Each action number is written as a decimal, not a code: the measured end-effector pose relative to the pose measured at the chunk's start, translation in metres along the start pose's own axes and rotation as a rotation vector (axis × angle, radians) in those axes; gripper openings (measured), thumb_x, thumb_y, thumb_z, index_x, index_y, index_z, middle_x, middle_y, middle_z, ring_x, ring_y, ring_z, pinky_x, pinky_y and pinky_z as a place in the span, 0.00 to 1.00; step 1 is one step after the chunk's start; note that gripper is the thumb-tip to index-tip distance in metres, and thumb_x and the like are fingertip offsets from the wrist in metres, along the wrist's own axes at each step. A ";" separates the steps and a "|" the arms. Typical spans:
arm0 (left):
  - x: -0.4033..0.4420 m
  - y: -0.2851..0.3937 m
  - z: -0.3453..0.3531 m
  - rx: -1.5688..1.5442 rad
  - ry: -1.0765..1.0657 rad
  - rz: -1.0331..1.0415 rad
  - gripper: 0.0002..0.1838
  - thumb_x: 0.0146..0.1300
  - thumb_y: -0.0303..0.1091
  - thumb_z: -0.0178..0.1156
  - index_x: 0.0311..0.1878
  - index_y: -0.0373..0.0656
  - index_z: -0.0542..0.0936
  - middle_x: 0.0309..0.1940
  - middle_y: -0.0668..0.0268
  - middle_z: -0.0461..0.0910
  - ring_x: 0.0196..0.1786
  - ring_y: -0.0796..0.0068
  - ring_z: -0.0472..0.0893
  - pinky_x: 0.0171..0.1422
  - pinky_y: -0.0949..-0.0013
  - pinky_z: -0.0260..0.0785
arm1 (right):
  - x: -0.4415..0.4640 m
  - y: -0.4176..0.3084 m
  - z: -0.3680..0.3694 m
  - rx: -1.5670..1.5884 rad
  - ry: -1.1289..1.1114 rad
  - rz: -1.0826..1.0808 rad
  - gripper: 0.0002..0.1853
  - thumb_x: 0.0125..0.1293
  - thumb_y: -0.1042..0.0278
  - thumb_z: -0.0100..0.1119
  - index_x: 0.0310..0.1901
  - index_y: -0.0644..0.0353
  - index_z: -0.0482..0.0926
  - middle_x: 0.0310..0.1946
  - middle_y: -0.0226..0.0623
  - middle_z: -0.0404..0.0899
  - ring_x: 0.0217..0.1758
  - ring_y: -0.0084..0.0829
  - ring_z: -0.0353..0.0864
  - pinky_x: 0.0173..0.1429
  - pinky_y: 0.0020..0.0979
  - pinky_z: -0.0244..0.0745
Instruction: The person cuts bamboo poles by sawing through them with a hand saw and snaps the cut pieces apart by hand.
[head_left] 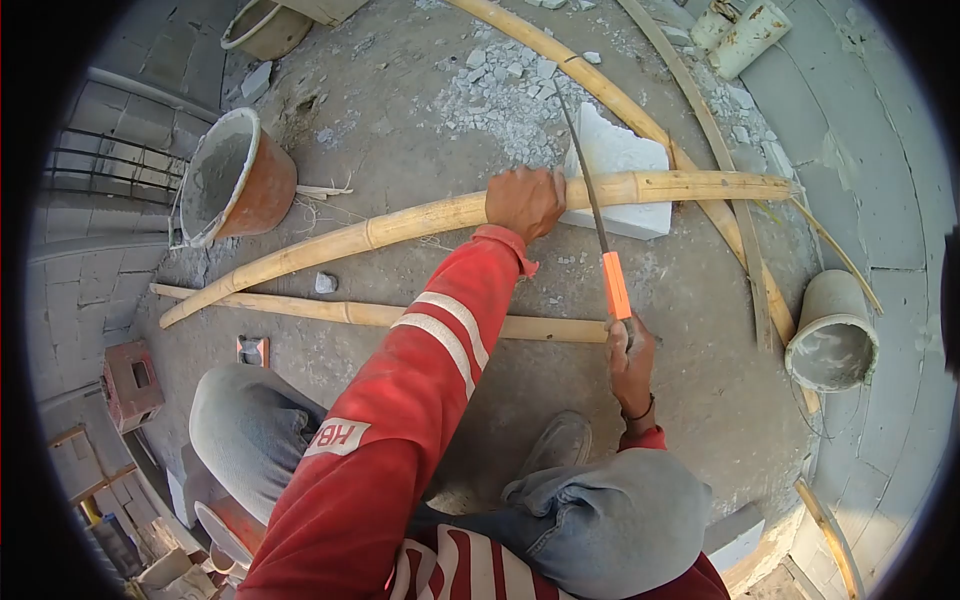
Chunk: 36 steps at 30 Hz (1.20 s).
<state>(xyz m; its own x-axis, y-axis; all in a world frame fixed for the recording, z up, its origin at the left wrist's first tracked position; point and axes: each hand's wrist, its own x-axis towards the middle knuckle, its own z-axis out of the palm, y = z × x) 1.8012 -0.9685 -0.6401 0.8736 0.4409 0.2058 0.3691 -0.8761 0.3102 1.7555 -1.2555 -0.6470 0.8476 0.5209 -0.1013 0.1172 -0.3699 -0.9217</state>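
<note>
My left hand (525, 203) is closed around a long bamboo pole (420, 222) and presses it down near a white block (625, 165). The pole lies across the block, its right end reaching past it. In my right hand (630, 365) is a handsaw (614, 285) with an orange and dark handle. Its narrow dark blade, seen almost edge-on, crosses the pole just right of my left hand and points away from me. Whether the teeth have cut into the bamboo I cannot tell.
Another bamboo strip (350, 312) lies nearer my knees. More bamboo (620, 100) and a wooden lath (690, 85) cross on the right. A mortar-stained bucket (265, 185) stands left; a grey bucket (830, 345) lies right. Rubble (500, 85) is scattered beyond the block.
</note>
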 end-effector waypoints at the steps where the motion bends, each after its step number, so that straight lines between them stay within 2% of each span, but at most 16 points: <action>1: 0.002 0.000 0.000 0.015 -0.006 -0.002 0.24 0.75 0.46 0.51 0.27 0.42 0.85 0.23 0.48 0.84 0.27 0.46 0.86 0.33 0.48 0.78 | -0.041 0.010 -0.017 0.030 -0.044 0.008 0.20 0.79 0.56 0.54 0.47 0.71 0.80 0.22 0.37 0.71 0.25 0.26 0.72 0.33 0.34 0.67; 3: 0.004 0.001 -0.003 0.029 -0.007 -0.032 0.24 0.75 0.46 0.52 0.27 0.42 0.85 0.24 0.48 0.84 0.28 0.46 0.86 0.33 0.48 0.78 | -0.117 0.014 -0.042 -0.021 -0.025 0.083 0.20 0.79 0.54 0.53 0.44 0.68 0.79 0.23 0.36 0.72 0.26 0.25 0.73 0.34 0.32 0.67; 6: -0.005 0.003 -0.005 0.022 -0.020 -0.045 0.24 0.75 0.46 0.52 0.27 0.42 0.85 0.23 0.48 0.84 0.28 0.47 0.86 0.33 0.49 0.78 | -0.113 -0.002 -0.046 -0.009 -0.069 0.113 0.20 0.80 0.54 0.51 0.45 0.68 0.79 0.23 0.33 0.72 0.26 0.22 0.72 0.33 0.31 0.66; 8: 0.001 0.004 -0.004 0.020 -0.032 -0.054 0.23 0.75 0.45 0.52 0.26 0.43 0.85 0.24 0.49 0.84 0.27 0.47 0.86 0.33 0.49 0.78 | -0.027 -0.008 -0.017 0.023 -0.070 0.043 0.20 0.80 0.55 0.52 0.47 0.70 0.79 0.21 0.33 0.71 0.26 0.21 0.71 0.32 0.31 0.66; 10: 0.002 0.002 0.001 0.033 0.009 0.002 0.24 0.75 0.45 0.52 0.25 0.43 0.85 0.24 0.50 0.85 0.27 0.47 0.86 0.33 0.49 0.78 | 0.057 -0.015 0.022 -0.071 0.050 -0.190 0.20 0.80 0.56 0.52 0.48 0.71 0.79 0.21 0.33 0.70 0.26 0.22 0.69 0.33 0.34 0.67; 11: 0.003 -0.004 0.003 0.045 0.035 0.042 0.24 0.75 0.45 0.52 0.25 0.43 0.85 0.25 0.50 0.85 0.27 0.47 0.86 0.32 0.49 0.78 | 0.061 -0.021 0.026 -0.055 0.061 -0.213 0.20 0.80 0.56 0.52 0.48 0.71 0.79 0.21 0.33 0.70 0.26 0.22 0.69 0.33 0.34 0.67; 13: 0.005 -0.009 0.006 0.059 0.022 0.040 0.24 0.75 0.45 0.51 0.25 0.43 0.85 0.26 0.50 0.85 0.28 0.46 0.86 0.33 0.48 0.78 | 0.061 -0.036 0.032 0.033 0.041 -0.057 0.18 0.79 0.59 0.54 0.49 0.72 0.78 0.21 0.39 0.69 0.26 0.27 0.68 0.34 0.37 0.69; 17: -0.002 -0.008 -0.029 0.049 -0.025 -0.018 0.25 0.76 0.46 0.50 0.26 0.42 0.85 0.27 0.48 0.86 0.30 0.44 0.86 0.36 0.47 0.78 | 0.056 -0.050 0.036 0.013 0.022 -0.103 0.17 0.79 0.61 0.54 0.51 0.72 0.78 0.21 0.44 0.68 0.25 0.31 0.67 0.35 0.38 0.68; 21: -0.008 -0.028 -0.021 0.030 -0.017 -0.097 0.26 0.76 0.47 0.50 0.26 0.41 0.84 0.27 0.46 0.85 0.30 0.43 0.86 0.37 0.46 0.78 | 0.049 -0.060 0.055 -0.038 0.081 -0.267 0.18 0.78 0.61 0.54 0.51 0.71 0.78 0.22 0.47 0.69 0.25 0.34 0.67 0.35 0.42 0.66; 23: -0.010 -0.026 -0.023 0.001 -0.025 -0.090 0.27 0.76 0.47 0.49 0.26 0.40 0.85 0.26 0.45 0.85 0.30 0.43 0.86 0.38 0.46 0.78 | 0.025 -0.056 0.039 -0.014 -0.036 -0.008 0.18 0.78 0.61 0.55 0.53 0.72 0.78 0.24 0.48 0.73 0.26 0.37 0.70 0.37 0.42 0.70; 26: -0.008 -0.028 -0.021 -0.009 -0.031 -0.096 0.27 0.76 0.48 0.49 0.27 0.40 0.85 0.26 0.45 0.85 0.30 0.43 0.86 0.38 0.46 0.78 | -0.076 -0.001 0.007 -0.137 -0.035 0.039 0.21 0.78 0.60 0.53 0.57 0.74 0.77 0.27 0.45 0.78 0.30 0.37 0.76 0.41 0.36 0.74; 28: -0.008 -0.027 -0.019 -0.012 -0.034 -0.096 0.27 0.76 0.49 0.49 0.27 0.40 0.85 0.26 0.45 0.85 0.30 0.43 0.86 0.37 0.46 0.78 | -0.090 -0.007 -0.003 -0.198 -0.058 0.066 0.22 0.78 0.60 0.52 0.58 0.75 0.77 0.28 0.44 0.79 0.31 0.37 0.77 0.42 0.34 0.75; 30: -0.016 -0.028 -0.017 -0.009 -0.052 -0.085 0.27 0.76 0.49 0.49 0.27 0.40 0.85 0.26 0.45 0.85 0.29 0.43 0.86 0.37 0.46 0.78 | -0.077 -0.023 -0.005 0.134 -0.093 0.146 0.20 0.79 0.61 0.51 0.55 0.74 0.78 0.27 0.43 0.76 0.31 0.33 0.74 0.40 0.35 0.72; 32: -0.012 -0.026 -0.017 0.000 -0.007 -0.097 0.27 0.77 0.49 0.49 0.27 0.41 0.85 0.26 0.45 0.85 0.29 0.44 0.86 0.37 0.47 0.78 | 0.006 -0.061 0.027 -0.043 -0.018 -0.058 0.19 0.80 0.59 0.51 0.51 0.73 0.78 0.25 0.42 0.73 0.29 0.31 0.70 0.38 0.37 0.70; 34: -0.011 -0.019 -0.029 0.000 -0.058 -0.086 0.26 0.76 0.48 0.49 0.28 0.41 0.86 0.27 0.47 0.85 0.30 0.44 0.86 0.38 0.48 0.79 | 0.081 -0.056 0.059 -0.067 -0.022 -0.113 0.19 0.80 0.58 0.52 0.48 0.72 0.77 0.24 0.40 0.70 0.29 0.29 0.67 0.37 0.37 0.68; 36: -0.007 -0.026 -0.033 0.019 -0.104 -0.103 0.24 0.75 0.47 0.49 0.30 0.42 0.86 0.28 0.48 0.86 0.31 0.45 0.87 0.40 0.48 0.79 | 0.080 -0.071 0.056 -0.020 -0.016 -0.129 0.19 0.80 0.58 0.53 0.48 0.73 0.76 0.24 0.40 0.69 0.28 0.29 0.67 0.37 0.38 0.68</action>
<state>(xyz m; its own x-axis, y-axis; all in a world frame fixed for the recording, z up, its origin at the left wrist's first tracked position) 1.7750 -0.9429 -0.6187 0.8588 0.5066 0.0759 0.4633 -0.8313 0.3070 1.7858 -1.1447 -0.6101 0.8164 0.5774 0.0110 0.2350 -0.3147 -0.9196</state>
